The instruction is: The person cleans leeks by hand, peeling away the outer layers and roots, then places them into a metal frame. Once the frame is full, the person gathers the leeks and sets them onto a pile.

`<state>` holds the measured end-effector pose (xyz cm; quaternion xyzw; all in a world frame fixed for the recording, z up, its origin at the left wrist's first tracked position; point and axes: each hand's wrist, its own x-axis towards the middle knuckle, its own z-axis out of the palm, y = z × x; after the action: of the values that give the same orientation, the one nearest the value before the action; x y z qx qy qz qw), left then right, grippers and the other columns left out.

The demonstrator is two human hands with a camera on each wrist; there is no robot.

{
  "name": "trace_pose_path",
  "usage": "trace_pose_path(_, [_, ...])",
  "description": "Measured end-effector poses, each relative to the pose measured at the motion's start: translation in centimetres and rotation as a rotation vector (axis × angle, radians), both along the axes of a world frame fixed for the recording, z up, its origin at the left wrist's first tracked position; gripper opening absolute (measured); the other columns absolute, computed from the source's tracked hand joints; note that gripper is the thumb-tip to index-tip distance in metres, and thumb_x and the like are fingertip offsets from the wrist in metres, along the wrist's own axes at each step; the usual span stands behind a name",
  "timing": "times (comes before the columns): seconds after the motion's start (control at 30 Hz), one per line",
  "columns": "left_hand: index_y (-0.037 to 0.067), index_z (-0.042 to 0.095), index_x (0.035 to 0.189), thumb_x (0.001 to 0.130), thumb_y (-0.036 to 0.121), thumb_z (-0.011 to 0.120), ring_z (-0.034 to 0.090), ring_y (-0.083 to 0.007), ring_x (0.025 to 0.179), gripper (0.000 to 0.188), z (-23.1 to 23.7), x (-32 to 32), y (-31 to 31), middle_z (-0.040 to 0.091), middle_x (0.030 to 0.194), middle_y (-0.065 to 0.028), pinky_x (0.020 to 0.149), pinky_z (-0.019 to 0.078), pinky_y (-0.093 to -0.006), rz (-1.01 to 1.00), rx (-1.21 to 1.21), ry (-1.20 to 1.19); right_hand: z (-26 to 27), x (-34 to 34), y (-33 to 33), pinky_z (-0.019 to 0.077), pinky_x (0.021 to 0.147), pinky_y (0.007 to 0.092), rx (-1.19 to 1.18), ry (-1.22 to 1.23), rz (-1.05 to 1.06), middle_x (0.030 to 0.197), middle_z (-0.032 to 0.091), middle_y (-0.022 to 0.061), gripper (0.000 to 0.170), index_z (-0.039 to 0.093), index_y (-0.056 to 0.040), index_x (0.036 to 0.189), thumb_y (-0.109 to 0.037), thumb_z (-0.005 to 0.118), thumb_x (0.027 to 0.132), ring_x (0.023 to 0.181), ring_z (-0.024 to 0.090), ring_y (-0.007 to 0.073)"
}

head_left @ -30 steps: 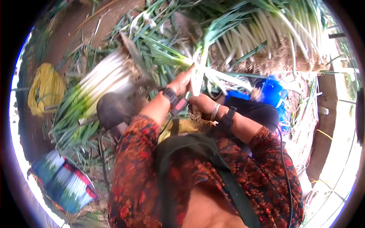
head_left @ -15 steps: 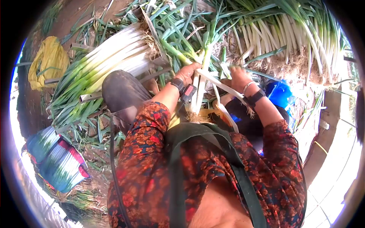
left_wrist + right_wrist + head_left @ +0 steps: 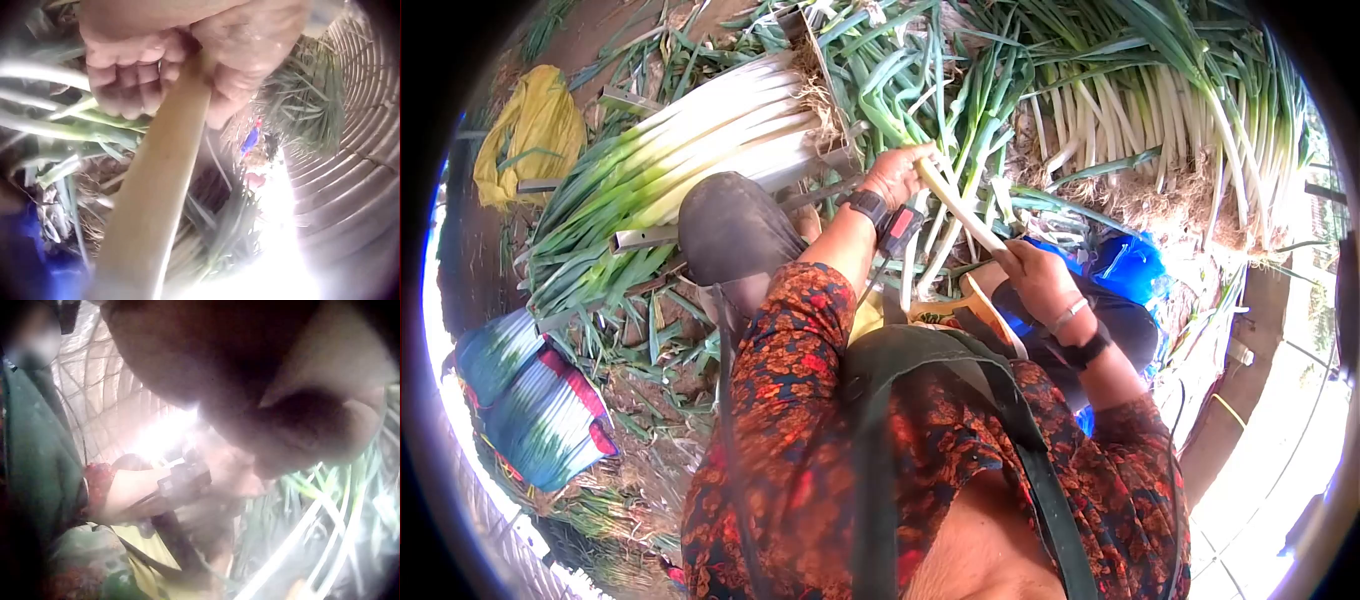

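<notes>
One pale stalk (image 3: pixel 962 208) out front, slantwise, both ends held. Left hand (image 3: pixel 894 176) has fingers curled round upper end, right hand (image 3: pixel 1043 284) grips lower end; can't tell whether that end is trimmed. Done pile, by looks: fat row of white stalks (image 3: pixel 720 130) lined up in metal rack (image 3: pixel 643 238) on left. To go, probably: big rooty heap (image 3: pixel 1135 110) on right, plus few loose stalks (image 3: pixel 941 255) near held one. Call it partway, honestly, lots remaining.

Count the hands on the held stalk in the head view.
2: the left hand higher on the held stalk, the right hand lower down it. No others show.
</notes>
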<state>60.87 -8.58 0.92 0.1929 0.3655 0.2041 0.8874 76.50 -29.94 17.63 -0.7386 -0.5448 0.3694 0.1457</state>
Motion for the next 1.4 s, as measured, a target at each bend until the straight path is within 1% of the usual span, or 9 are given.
trace_pose_path(0.33, [0.005, 0.055, 0.094, 0.087, 0.016, 0.065, 0.058, -0.023, 0.074, 0.017, 8.9, -0.7, 4.3, 0.058, 0.081, -0.0087, 0.071, 0.0526, -0.04, 0.371, -0.016, -0.252, 4.3, -1.4, -2.5, 0.0497, 0.075, 0.0416, 0.195, -0.251, 0.007, 0.094, 0.065, 0.0197, 0.032, 0.062, -0.0017, 0.109, -0.022, 0.066, 0.085, 0.086, 0.063, 0.0387])
trace_pose_path(0.63, [0.002, 0.05, 0.125, 0.083, 0.058, 0.061, 0.053, -0.0364, 0.117, 0.072, 27.0, -13.2, 6.9, 0.054, 0.126, -0.022, 0.101, 0.0431, -0.0458, 0.464, 0.524, -0.847, 11.3, -4.2, 2.7, 0.047, 0.069, 0.0243, -0.111, 0.95, -0.079, 0.095, 0.066, 0.0008, 0.028, 0.064, -0.0015, 0.112, -0.015, 0.068, 0.087, 0.079, 0.058, 0.009])
trace_pose_path(0.83, [-0.004, 0.042, 0.129, 0.086, 0.054, 0.057, 0.053, -0.0381, 0.117, 0.074, 27.6, -23.7, 9.4, 0.053, 0.126, -0.0261, 0.1, 0.0448, -0.0498, 0.588, 0.758, -0.682, 8.5, -7.8, 5.6, 0.038, 0.053, 0.0215, -0.101, 0.634, 0.102, 0.069, 0.054, -0.0015, 0.044, 0.063, -0.0009, 0.109, -0.042, 0.059, 0.092, 0.059, 0.049, 0.007])
trace_pose_path(0.97, [-0.003, 0.045, 0.127, 0.088, 0.047, 0.057, 0.058, -0.0301, 0.109, 0.065, 26.7, -33.1, 9.4, 0.06, 0.118, -0.0172, 0.096, 0.0468, -0.041, 0.713, 0.602, -0.53, 4.8, -10.1, 9.1, 0.041, 0.056, 0.0262, 0.107, 0.27, 0.181, 0.062, 0.05, 0.0012, 0.027, 0.064, -0.0017, 0.098, -0.028, 0.059, 0.093, 0.062, 0.046, 0.0068])
trace_pose_path(1.03, [0.001, 0.05, 0.126, 0.088, 0.029, 0.061, 0.059, -0.0228, 0.104, 0.048, 26.4, -38.8, 9.1, 0.059, 0.121, -0.0106, 0.093, 0.0478, -0.0384, 0.892, 0.785, -0.078, 6.1, -14.3, 11.3, 0.0426, 0.058, 0.0276, 0.155, 0.182, 0.248, 0.068, 0.053, 0.002, 0.021, 0.063, -0.001, 0.097, -0.022, 0.061, 0.092, 0.064, 0.047, 0.009])
trace_pose_path(1.13, [0.008, 0.051, 0.129, 0.086, -0.004, 0.054, 0.056, -0.0171, 0.106, 0.044, 27.8, -48.5, 8.1, 0.059, 0.119, -0.0077, 0.09, 0.0462, -0.029, 0.642, 1.874, 1.611, 2.9, -18.3, 15.8, 0.0491, 0.067, 0.0317, 0.434, 0.318, 0.431, 0.084, 0.061, 0.0119, 0.034, 0.056, -0.002, 0.119, -0.02, 0.063, 0.091, 0.071, 0.057, 0.0184])
trace_pose_path(1.17, [0.006, 0.05, 0.129, 0.089, 0.001, 0.054, 0.056, -0.0181, 0.107, 0.04, 31.5, -48.5, 5.9, 0.059, 0.119, -0.0085, 0.091, 0.0463, -0.0318, 0.553, 1.794, 1.825, 2.3, -19.9, 17.6, 0.0508, 0.071, 0.035, 0.468, 0.308, 0.47, 0.09, 0.062, 0.0152, 0.038, 0.052, -0.0037, 0.123, -0.018, 0.064, 0.09, 0.075, 0.06, 0.0249])
trace_pose_path(1.23, [0.005, 0.054, 0.127, 0.093, 0.028, 0.059, 0.059, -0.0231, 0.107, 0.041, 32.7, -55.7, 7.6, 0.058, 0.123, -0.0113, 0.093, 0.0475, -0.037, 1.039, 1.247, 0.826, 4.0, -23.7, 20.9, 0.0514, 0.08, 0.0383, 0.281, 0.55, 0.488, 0.101, 0.063, 0.0174, 0.041, 0.05, -0.0079, 0.125, -0.015, 0.064, 0.087, 0.089, 0.064, 0.0338])
trace_pose_path(1.4, [-0.007, 0.059, 0.111, 0.08, 0.069, 0.057, 0.065, -0.0261, 0.089, 0.082, 29.5, -65.1, 8.0, 0.064, 0.102, -0.0173, 0.082, 0.0526, -0.0382, 0.653, 0.418, 1.009, 1.8, -29.8, 29.2, 0.0489, 0.087, 0.0358, 0.603, 0.328, 0.638, 0.108, 0.063, 0.0183, 0.036, 0.057, -0.0033, 0.12, -0.017, 0.064, 0.088, 0.097, 0.062, 0.0307])
